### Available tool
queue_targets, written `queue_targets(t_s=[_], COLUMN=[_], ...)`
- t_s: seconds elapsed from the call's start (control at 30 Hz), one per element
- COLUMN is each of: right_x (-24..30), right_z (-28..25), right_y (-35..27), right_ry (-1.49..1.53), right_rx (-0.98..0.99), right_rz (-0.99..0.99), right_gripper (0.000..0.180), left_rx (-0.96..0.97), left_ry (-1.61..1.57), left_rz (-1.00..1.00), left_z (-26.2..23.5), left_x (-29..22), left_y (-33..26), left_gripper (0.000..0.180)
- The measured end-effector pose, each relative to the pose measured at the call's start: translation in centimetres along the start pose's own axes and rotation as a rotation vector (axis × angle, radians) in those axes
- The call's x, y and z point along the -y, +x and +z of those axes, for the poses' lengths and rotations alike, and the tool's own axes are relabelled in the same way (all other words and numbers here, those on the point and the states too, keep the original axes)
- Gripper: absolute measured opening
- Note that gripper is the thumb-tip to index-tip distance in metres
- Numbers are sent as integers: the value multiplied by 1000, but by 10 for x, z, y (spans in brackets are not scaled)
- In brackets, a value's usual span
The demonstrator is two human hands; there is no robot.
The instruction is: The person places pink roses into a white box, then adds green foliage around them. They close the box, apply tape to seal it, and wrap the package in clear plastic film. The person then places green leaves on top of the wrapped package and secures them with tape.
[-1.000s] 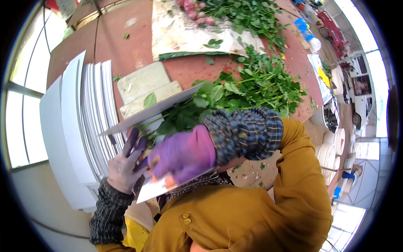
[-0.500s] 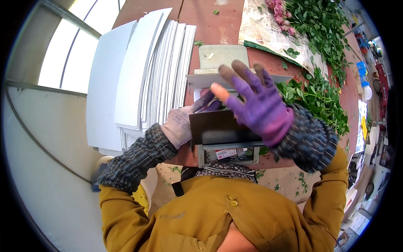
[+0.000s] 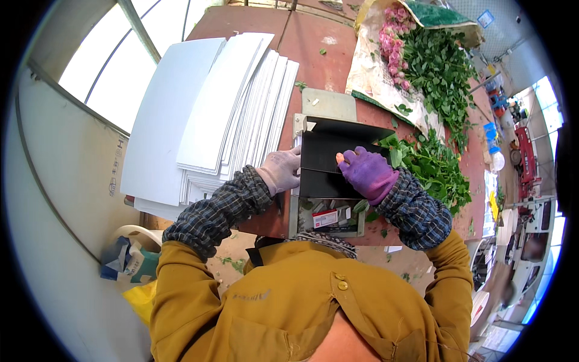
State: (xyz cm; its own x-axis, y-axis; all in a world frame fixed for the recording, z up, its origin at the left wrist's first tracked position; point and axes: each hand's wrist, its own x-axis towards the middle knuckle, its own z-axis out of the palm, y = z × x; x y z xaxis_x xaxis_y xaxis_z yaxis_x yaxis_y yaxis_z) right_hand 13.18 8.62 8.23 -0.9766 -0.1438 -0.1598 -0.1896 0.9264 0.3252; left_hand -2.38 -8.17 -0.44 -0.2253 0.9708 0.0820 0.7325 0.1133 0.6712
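Note:
A black open trough [image 3: 321,154] with upright walls rests on a small metal-edged stand [image 3: 294,217] in front of me. My left hand [image 3: 281,171], in a pale pinkish glove, grips the trough's left end; some of its fingertips are hidden behind the edge. Over the trough's right part is my right hand [image 3: 369,175], in a purple glove with an orange thumb tip. Its fingers are curled down into the trough, and whatever they hold is hidden. Inside the stand's lower opening lies a red-and-white small box [image 3: 325,218] among other small items.
Large white cardboard sheets [image 3: 202,114] are stacked at the left. Pink roses [image 3: 395,45] with leafy stems lie on a pale sack [image 3: 366,75] at the far right. More green stems [image 3: 437,172] lie beside my right arm on the reddish table [image 3: 259,224].
My right hand has come down from its raised, spread pose and curled into the trough. My left hand has moved to the trough's left end. The dark interior now shows; the view has shifted.

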Motion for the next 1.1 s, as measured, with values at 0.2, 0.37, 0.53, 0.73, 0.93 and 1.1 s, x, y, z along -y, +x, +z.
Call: queue_targets(t_s=[0.2, 0.37, 0.53, 0.73, 0.93, 1.1], right_x=[4, 1, -5, -5, 15, 14], right_z=[-1, 5, 18, 23, -17, -18], right_y=[5, 4, 2, 1, 16, 20], right_ry=[6, -42, 158, 203, 307, 266], right_rx=[77, -29, 150, 186, 320, 372], right_rz=[12, -28, 97, 54, 272, 297], right_gripper=[17, 17, 20, 23, 26, 25], left_rx=[-299, -46, -261, -337, -113, -284], left_ry=[-623, -987, -1224, -1299, -1466, -1241], left_rz=[-343, -648, -715, -782, -541, -625], left_z=[-1, -5, 14, 14, 11, -14], left_x=[-18, -41, -43, -46, -10, -15], left_y=[-38, -30, -22, -19, -37, -36], left_gripper=[26, 24, 13, 26, 18, 31])
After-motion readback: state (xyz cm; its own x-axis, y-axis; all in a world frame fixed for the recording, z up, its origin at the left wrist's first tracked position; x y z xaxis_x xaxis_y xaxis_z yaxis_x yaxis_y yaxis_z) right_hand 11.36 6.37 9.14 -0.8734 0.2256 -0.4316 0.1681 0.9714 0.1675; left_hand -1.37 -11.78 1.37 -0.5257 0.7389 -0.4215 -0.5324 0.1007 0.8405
